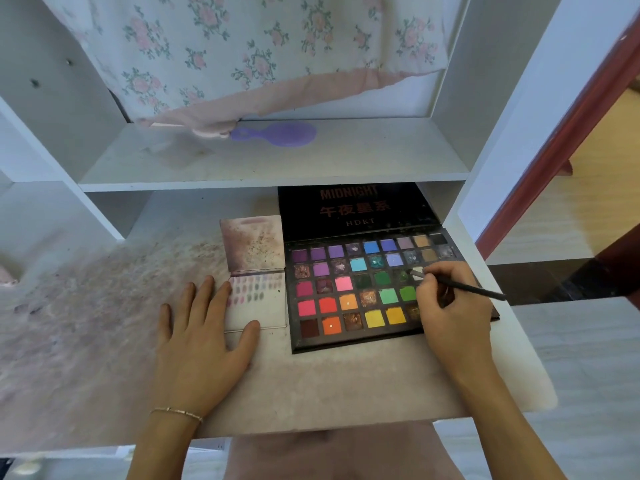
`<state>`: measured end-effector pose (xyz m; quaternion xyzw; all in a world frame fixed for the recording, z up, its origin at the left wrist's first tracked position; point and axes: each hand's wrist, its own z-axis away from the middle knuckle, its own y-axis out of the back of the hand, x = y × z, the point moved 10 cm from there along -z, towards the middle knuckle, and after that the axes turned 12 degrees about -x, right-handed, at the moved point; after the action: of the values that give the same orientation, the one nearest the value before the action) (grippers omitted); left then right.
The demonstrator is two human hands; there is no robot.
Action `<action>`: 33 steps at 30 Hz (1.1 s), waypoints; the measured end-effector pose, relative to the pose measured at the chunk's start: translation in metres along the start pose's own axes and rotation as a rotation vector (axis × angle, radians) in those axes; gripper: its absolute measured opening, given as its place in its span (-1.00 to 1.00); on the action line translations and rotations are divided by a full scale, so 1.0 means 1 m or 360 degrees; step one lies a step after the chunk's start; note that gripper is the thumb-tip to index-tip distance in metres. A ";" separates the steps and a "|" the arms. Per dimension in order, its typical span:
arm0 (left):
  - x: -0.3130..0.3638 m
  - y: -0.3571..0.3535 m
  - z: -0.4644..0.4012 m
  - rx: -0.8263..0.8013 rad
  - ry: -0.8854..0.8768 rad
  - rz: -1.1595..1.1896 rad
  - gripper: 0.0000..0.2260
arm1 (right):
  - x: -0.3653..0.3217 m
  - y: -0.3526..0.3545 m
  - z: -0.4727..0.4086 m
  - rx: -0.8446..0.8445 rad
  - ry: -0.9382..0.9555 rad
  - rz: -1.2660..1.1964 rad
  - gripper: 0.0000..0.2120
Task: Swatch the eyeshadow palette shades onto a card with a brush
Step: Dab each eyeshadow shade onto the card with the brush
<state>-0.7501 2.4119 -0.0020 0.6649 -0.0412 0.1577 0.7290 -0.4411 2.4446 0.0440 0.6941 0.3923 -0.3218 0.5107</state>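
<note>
So the eyeshadow palette (367,289) is lying open on the table (311,382), lid flipped up behind it with "MIDNIGHT" and "HDKT" printed on it. My right hand (450,313) is over the right side of the palette, fingers pinched around the brush (464,285). The dark handle sticks out past the palette's right edge and the bristle tip sits on a pale, whitish pan in the right part of the third row from the back, next to the greens.

The card (258,308) is just left of the palette, touching or nearly touching its edge. It's got a few rows of small swatches in its upper part, mostly pinks, mauves and greyish tones, and the lower part is bare. A dusty pinkish flap (254,242) stands behind the card.

My left hand (204,344) lies flat on the table left of the palette, fingers spread out and relaxed, thumb and forefinger resting on the card's left and bottom edges. There's a thin bracelet (178,412) on that wrist.

On the shelf (277,161) above and behind the palette there's a purple hairbrush (277,133), and a floral cloth (242,50) hangs down over it.
</note>
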 end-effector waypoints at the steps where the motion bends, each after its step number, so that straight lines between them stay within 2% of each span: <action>1: 0.000 0.000 0.000 -0.0003 0.0002 -0.0008 -0.19 | -0.005 -0.005 0.000 -0.0030 0.0041 -0.0016 -0.76; 5: -0.001 -0.002 0.000 -0.0012 0.0010 -0.0018 -0.20 | -0.030 -0.036 0.004 -0.0201 0.0145 -0.0220 -0.67; 10: 0.000 -0.002 0.000 0.0008 0.0009 0.0008 -0.21 | -0.057 -0.087 0.007 -0.0457 0.0231 -0.0356 -0.72; 14: 0.000 0.000 0.001 0.0019 0.0025 -0.0022 -0.21 | -0.069 -0.121 0.008 -0.0627 0.0216 -0.0307 -0.77; 22: 0.002 0.000 0.002 0.0005 0.0027 -0.0021 -0.21 | -0.059 -0.143 0.005 -0.0711 0.0124 -0.0042 -0.86; 27: 0.002 0.002 0.002 -0.0008 0.0035 -0.0046 -0.21 | -0.059 -0.141 0.004 -0.0668 0.0121 -0.0045 -0.95; 33: 0.003 0.001 0.002 -0.0029 0.0038 -0.0043 -0.22 | -0.057 -0.142 0.003 -0.0711 0.0056 -0.0071 -0.96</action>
<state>-0.7471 2.4104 0.0004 0.6567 -0.0251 0.1555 0.7375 -0.5931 2.4533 0.0263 0.5604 0.4778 -0.2259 0.6376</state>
